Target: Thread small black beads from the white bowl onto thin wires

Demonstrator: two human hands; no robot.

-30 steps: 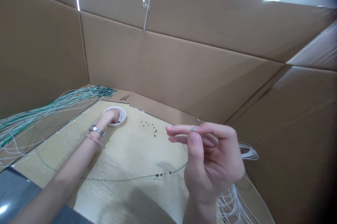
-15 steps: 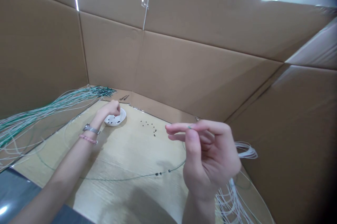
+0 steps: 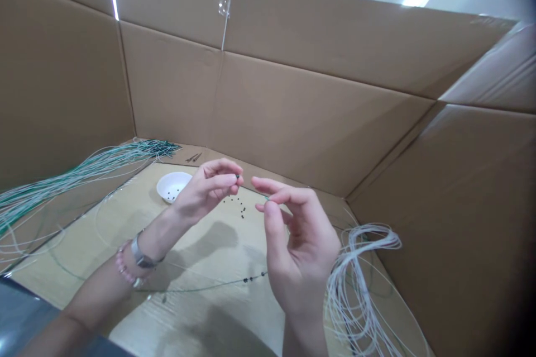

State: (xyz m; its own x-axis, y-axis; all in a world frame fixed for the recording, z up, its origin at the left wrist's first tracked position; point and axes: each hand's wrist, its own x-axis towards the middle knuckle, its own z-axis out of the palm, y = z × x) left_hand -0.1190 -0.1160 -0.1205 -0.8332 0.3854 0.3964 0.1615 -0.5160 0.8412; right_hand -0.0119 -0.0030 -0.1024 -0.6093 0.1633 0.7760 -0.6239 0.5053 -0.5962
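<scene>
My left hand (image 3: 213,186) pinches a small black bead (image 3: 237,176) between thumb and fingertip. Facing it, a short gap away, my right hand (image 3: 299,239) pinches the tip of a green cord (image 3: 266,198) between thumb and finger. Below the hands the same-coloured cord (image 3: 209,288) runs across the table, with several black beads (image 3: 251,279) threaded on it. A white bowl (image 3: 163,185) with several black beads inside stands behind my left wrist. Other loose black beads (image 3: 242,210) lie on the table beyond the hands.
Cardboard walls (image 3: 318,94) enclose the pale table top (image 3: 167,323). A bundle of green and white cords (image 3: 92,170) lies along the left side, and a coil of white cords (image 3: 355,279) at the right. Small dark tools (image 3: 193,157) rest at the back.
My left hand has come away from the bowl toward the right hand, now showing a black bead in its fingers. My right hand has shifted slightly left, still pinching the cord.
</scene>
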